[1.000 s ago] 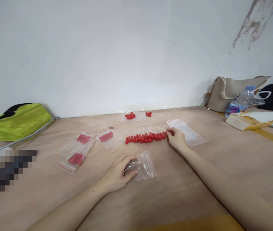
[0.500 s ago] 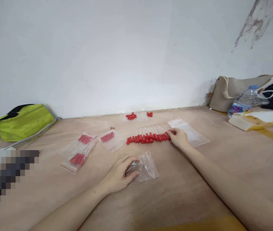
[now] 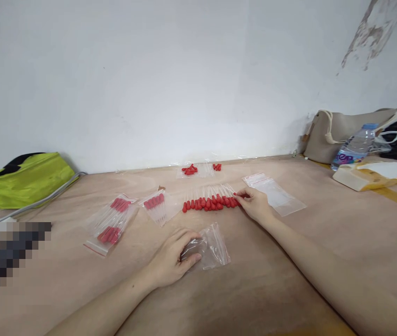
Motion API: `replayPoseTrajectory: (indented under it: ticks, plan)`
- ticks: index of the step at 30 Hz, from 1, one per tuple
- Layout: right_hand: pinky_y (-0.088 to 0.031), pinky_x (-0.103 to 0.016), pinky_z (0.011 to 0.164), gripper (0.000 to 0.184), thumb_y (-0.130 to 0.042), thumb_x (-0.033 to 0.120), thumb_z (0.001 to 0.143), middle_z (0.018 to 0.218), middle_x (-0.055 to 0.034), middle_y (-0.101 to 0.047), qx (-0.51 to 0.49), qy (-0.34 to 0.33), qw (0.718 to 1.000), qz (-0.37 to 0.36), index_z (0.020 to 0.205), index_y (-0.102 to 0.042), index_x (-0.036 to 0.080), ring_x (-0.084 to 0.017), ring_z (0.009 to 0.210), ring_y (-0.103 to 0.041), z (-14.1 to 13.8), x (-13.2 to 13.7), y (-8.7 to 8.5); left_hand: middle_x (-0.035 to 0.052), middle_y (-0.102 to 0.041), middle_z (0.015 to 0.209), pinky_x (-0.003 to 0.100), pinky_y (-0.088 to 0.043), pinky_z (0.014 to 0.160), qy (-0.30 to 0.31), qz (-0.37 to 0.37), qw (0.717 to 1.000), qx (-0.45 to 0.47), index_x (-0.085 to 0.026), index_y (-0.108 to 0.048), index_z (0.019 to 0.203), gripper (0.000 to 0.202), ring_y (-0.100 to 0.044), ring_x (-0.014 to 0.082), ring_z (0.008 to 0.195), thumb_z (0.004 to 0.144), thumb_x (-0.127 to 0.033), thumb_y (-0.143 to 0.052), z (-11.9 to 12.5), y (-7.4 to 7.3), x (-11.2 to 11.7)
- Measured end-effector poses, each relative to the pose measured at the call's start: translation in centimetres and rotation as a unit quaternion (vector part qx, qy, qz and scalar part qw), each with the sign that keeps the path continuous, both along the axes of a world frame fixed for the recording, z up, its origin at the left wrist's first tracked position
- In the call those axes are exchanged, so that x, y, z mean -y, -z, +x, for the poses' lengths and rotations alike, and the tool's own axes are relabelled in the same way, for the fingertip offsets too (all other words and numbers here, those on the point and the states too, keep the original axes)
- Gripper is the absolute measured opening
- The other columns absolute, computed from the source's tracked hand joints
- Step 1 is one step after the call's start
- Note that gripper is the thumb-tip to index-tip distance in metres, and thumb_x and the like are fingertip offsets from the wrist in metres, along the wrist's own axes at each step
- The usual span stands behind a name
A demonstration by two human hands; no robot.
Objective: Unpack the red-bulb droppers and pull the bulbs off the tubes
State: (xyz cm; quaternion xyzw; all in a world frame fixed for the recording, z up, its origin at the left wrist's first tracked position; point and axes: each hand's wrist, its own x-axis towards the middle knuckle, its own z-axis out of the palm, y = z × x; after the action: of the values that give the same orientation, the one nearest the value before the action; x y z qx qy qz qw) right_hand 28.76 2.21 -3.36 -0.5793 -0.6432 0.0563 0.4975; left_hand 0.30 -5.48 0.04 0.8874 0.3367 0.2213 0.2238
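A row of glass droppers with red rubber bulbs [image 3: 207,203] lies across the middle of the table, bulbs toward me and thin clear stems pointing away. At the row's right end, my right hand [image 3: 256,203] pinches the red bulb of one dropper between thumb and fingertips. My left hand [image 3: 175,256] curls its fingers and thumb around the left part of a clear zip bag [image 3: 216,247] lying nearer to me. To the left are a zip bag of droppers [image 3: 109,221] with bulbs at both ends and a smaller bag of droppers [image 3: 155,204].
Loose red bulbs [image 3: 189,170] lie on clear plastic near the wall. Flat zip bags [image 3: 282,196] rest beyond my right forearm. A yellow-green bag [image 3: 32,179] stands at left; a water bottle [image 3: 356,147], beige bag [image 3: 335,133] and paper packet [image 3: 363,176] are at right.
My right hand has shifted slightly left along the row's right end, its fingertips still at a red bulb. The left hand stays at the clear bag.
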Motion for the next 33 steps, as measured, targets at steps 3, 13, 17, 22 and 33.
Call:
replayPoseTrajectory:
  ticks: [3, 13, 17, 22, 33]
  plan:
    - [-0.045, -0.027, 0.064, 0.015, -0.055, 0.032, 0.07, 0.071, -0.0016, -0.065, -0.002, -0.009, 1.0, -0.002, 0.069, -0.061, 0.019, -0.015, 0.067, -0.058, -0.2, 0.2, -0.2, 0.0057, -0.055, 0.106, 0.033, -0.043, 0.085, -0.003, 0.007, 1.0, -0.004, -0.022, -0.049, 0.11, 0.031, -0.051, 0.0186, 0.098, 0.079, -0.025, -0.051, 0.0, 0.0, 0.0]
    - [-0.042, -0.028, 0.067, 0.025, -0.045, 0.037, 0.078, 0.075, -0.0045, -0.063, -0.026, 0.04, 0.999, 0.016, 0.074, -0.06, 0.018, -0.017, 0.07, -0.056, -0.1, 1.2, -1.5, 0.0062, -0.049, 0.12, 0.036, -0.038, 0.097, 0.011, 0.094, 0.996, 0.009, -0.022, -0.049, 0.113, 0.033, -0.045, 0.0189, 0.113, 0.08, -0.023, -0.051, -0.2, 0.8, 0.0]
    - [-0.038, -0.024, 0.054, 0.029, -0.047, 0.043, 0.077, 0.064, -0.0022, -0.059, -0.053, -0.054, 0.994, -0.08, 0.071, -0.059, 0.017, -0.014, 0.059, -0.052, -3.0, 4.2, -3.2, 0.0067, -0.05, 0.121, 0.036, -0.039, 0.097, 0.022, 0.091, 0.996, 0.007, -0.022, -0.049, 0.115, 0.035, -0.045, 0.0189, 0.114, 0.08, -0.023, -0.05, -0.2, 0.9, 0.0]
    - [-0.033, -0.021, 0.048, 0.037, -0.057, 0.052, 0.069, 0.06, 0.0001, -0.057, -0.093, -0.221, 0.921, -0.306, 0.069, -0.06, 0.015, -0.011, 0.054, -0.049, -6.4, 7.2, -2.4, 0.0061, -0.051, 0.122, 0.037, -0.037, 0.098, 0.028, 0.082, 0.996, 0.008, -0.023, -0.048, 0.117, 0.036, -0.044, 0.0192, 0.115, 0.081, -0.024, -0.05, 0.0, 0.7, 0.2]
    - [-0.033, -0.019, 0.044, 0.038, -0.061, 0.052, 0.065, 0.057, 0.004, -0.049, -0.253, -0.304, 0.868, -0.299, 0.069, -0.046, 0.017, -0.007, 0.047, -0.043, -6.7, 7.9, -1.6, -0.0011, -0.056, 0.065, 0.021, -0.042, 0.056, -0.138, -0.087, 0.984, 0.078, -0.016, -0.056, 0.078, 0.032, -0.051, 0.0116, 0.061, 0.085, -0.044, -0.04, -1.0, 0.8, -2.0]
